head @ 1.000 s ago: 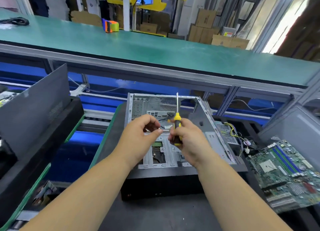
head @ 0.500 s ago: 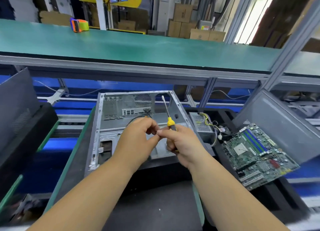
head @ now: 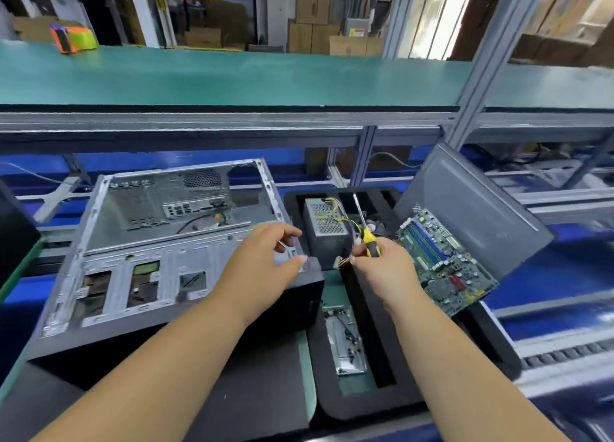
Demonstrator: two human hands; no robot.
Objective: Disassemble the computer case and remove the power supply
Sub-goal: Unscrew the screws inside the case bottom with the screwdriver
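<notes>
Two hands over green bench (head: 232, 76), left grip (head: 265, 262) spread, right grip (head: 382, 262) pinching screwdriver (head: 367, 235).

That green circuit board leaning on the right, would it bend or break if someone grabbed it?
The circuit board looks like a thin flat sheet, so probably light and fairly stiff, flexing only slightly. Its face is crowded with small parts and slots, so a careless grip could likely damage them. It rests tilted against the grey panel, so a push may make it slide.
</notes>
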